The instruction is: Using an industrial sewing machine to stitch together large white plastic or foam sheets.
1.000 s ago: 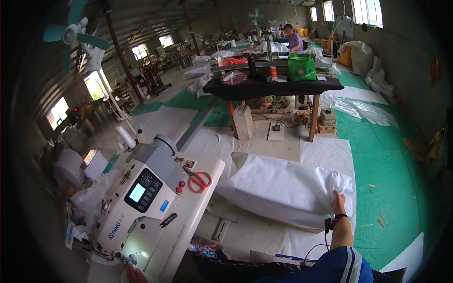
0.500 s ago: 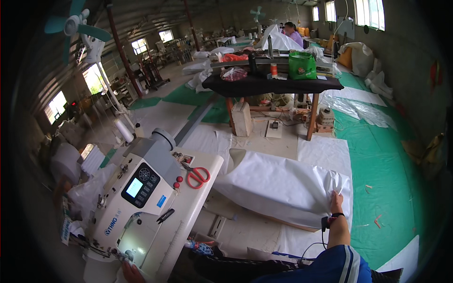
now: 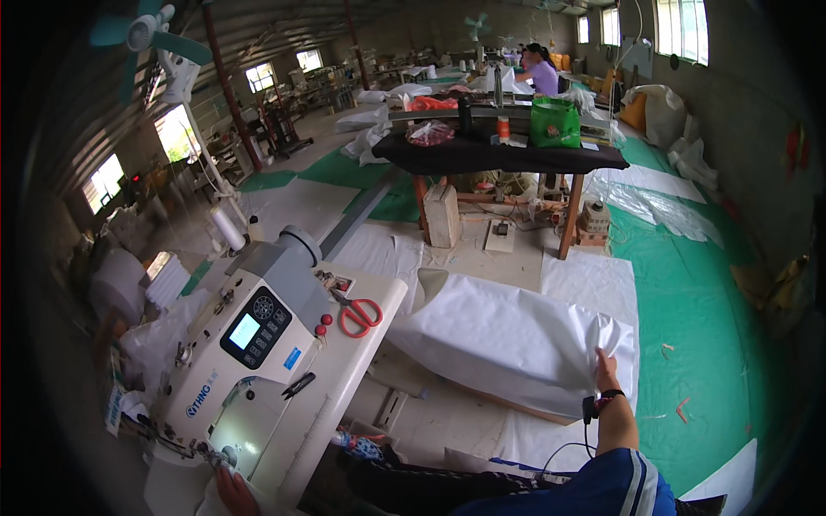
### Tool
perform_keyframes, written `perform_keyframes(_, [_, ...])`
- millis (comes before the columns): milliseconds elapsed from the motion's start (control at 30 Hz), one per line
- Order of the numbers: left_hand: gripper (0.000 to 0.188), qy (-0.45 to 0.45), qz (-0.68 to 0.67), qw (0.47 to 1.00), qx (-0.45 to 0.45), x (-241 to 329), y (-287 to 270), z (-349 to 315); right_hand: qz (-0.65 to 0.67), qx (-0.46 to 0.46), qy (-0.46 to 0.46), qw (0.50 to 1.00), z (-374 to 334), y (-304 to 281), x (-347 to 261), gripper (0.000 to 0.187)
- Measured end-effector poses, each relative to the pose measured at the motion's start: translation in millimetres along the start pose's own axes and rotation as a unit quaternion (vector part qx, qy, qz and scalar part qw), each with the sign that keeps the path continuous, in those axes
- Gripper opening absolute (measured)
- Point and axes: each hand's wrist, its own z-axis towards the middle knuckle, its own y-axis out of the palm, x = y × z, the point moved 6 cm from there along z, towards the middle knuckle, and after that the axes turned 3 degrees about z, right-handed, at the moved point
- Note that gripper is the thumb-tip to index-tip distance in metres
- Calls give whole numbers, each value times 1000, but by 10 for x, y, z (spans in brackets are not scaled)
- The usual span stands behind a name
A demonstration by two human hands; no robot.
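At the right, my right hand (image 3: 607, 370) is closed on the gathered end of a large white sheet (image 3: 499, 340), which is draped over a low stack with a brownish edge. My left hand (image 3: 234, 492) lies beside the needle area of a white sewing machine (image 3: 219, 370), under its lit lamp. Its visible fingers look stretched out and flat, next to a bit of white material. Red-handled scissors (image 3: 360, 316) and small black thread snips (image 3: 299, 385) rest on the machine's table (image 3: 344, 370).
A black-topped table (image 3: 508, 160) ahead carries a green bag (image 3: 555, 123) and an orange thread spool (image 3: 503, 129). Green sheeting (image 3: 680, 327) covers the floor at right. A fan (image 3: 151, 34) hangs at upper left. Farther back is a person in purple (image 3: 542, 77).
My left hand has shifted slightly up and left by the needle. My right hand keeps its grip on the sheet. In the back, the person's raised white material has come down.
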Motion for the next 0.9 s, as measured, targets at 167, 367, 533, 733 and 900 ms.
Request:
perform_keyframes(167, [38,5,-13,1000,-13,-9,-20,-17,-208,-290,-50,933,-124,785,131,20])
perform_keyframes(367, [29,40,-74,956,281,520,-709,-193,-497,-322,-311,744,-704,1967,62,6])
perform_keyframes(533, [19,28,-398,911,-106,1906,-69,-289,-455,-140,-796,373,-3381,2431,48,22])
perform_keyframes(733, [45,-25,-595,666,-450,3294,554,-888,-204,-407,-884,-106,-5338,1470,-581,35])
perform_keyframes(900, [35,-155,-602,652,-434,3036,666,-1033,-132,-832,73,534,-3832,1730,-1464,38])
